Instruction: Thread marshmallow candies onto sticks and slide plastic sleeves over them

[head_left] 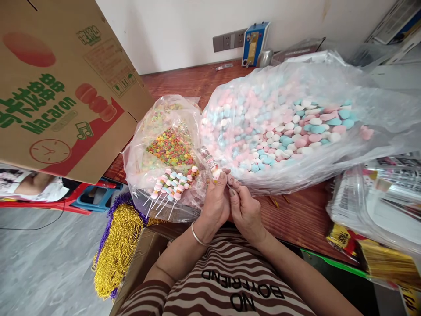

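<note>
My left hand (215,202) is closed around a candy skewer in a clear printed wrapper (209,159), which points up and away to the left. Against it, my right hand (246,206) pinches the lower end, where a small part shows between the fingers; I cannot make out whether it is stick, wrapper or tie. Several finished-looking candy skewers (174,184) with white sticks lie to the left, on a clear bag of colourful candy rings (171,147). Beyond my right hand lies a large clear bag of pink, white and blue candies (296,131).
A big Macaron cardboard box (66,87) stands at the left on the reddish wooden table (279,219). Clear packaging sleeves (394,193) and gold twist ties (388,263) lie at the right. A blue device (255,44) stands by the wall; gold and purple bead strings (118,250) hang at lower left.
</note>
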`<state>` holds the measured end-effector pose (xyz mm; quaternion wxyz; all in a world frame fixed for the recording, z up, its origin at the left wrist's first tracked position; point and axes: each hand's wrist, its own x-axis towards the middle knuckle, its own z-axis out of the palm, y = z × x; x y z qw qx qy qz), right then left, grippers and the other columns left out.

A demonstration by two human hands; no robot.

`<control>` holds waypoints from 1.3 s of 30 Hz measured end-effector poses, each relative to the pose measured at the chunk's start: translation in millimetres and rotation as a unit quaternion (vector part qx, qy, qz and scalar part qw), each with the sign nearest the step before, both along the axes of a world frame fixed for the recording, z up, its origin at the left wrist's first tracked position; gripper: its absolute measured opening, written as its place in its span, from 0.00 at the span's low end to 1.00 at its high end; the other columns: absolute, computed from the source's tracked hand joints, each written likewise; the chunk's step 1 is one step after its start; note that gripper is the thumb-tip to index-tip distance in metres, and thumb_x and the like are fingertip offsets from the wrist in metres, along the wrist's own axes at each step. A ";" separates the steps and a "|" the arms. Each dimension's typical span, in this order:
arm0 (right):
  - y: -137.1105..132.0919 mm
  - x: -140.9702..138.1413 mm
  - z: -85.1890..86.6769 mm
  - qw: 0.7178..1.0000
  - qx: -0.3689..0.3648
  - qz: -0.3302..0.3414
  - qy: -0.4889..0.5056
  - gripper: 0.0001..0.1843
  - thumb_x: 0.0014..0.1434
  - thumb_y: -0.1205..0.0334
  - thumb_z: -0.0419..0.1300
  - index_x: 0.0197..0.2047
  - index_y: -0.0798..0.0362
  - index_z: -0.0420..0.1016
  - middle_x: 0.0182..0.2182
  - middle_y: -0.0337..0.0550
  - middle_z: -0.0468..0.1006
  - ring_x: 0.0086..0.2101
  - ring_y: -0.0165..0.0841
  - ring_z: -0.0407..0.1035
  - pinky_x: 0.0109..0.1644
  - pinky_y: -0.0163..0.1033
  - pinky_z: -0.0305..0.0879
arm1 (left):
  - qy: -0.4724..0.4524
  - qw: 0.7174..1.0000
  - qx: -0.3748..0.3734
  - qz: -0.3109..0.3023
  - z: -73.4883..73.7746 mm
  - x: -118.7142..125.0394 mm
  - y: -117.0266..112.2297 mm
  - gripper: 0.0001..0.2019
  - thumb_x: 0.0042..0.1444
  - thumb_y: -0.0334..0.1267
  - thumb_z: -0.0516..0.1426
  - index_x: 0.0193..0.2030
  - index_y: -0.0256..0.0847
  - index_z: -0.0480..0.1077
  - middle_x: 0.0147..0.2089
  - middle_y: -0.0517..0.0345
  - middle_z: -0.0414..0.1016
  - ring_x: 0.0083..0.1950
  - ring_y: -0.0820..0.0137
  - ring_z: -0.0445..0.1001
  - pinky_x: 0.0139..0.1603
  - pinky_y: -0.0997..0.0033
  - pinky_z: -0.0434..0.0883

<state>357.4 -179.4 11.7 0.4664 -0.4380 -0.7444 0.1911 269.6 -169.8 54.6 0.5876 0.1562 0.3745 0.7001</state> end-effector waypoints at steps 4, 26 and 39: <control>1.1 2.8 -2.4 0.999 0.026 -0.007 -0.021 0.12 0.73 0.61 0.49 0.43 0.53 0.72 0.29 0.41 0.81 0.23 0.31 0.74 0.28 0.32 0.64 | 0.053 0.998 -0.030 -0.034 -1.9 -3.9 -12.3 0.25 0.54 0.58 0.65 0.48 0.40 0.74 0.37 0.55 0.80 0.43 0.66 0.79 0.48 0.65 0.73; 4.0 5.5 -3.5 0.986 0.142 -0.040 -0.071 0.12 0.75 0.62 0.48 0.44 0.54 0.71 0.25 0.42 0.79 0.22 0.31 0.72 0.28 0.34 0.62 | 0.559 0.824 0.077 -0.047 -14.8 -28.4 -22.8 0.14 0.68 0.44 0.52 0.32 0.43 0.70 0.36 0.54 0.72 0.40 0.64 0.69 0.49 0.62 0.68; 5.9 14.2 1.9 0.972 0.208 0.015 -0.105 0.13 0.70 0.68 0.55 0.57 0.59 0.69 0.32 0.47 0.83 0.26 0.34 0.72 0.33 0.38 0.65 | -0.028 0.997 0.048 -0.054 -2.0 -33.7 -18.2 0.19 0.52 0.39 0.70 0.49 0.43 0.73 0.38 0.61 0.77 0.42 0.71 0.77 0.56 0.64 0.72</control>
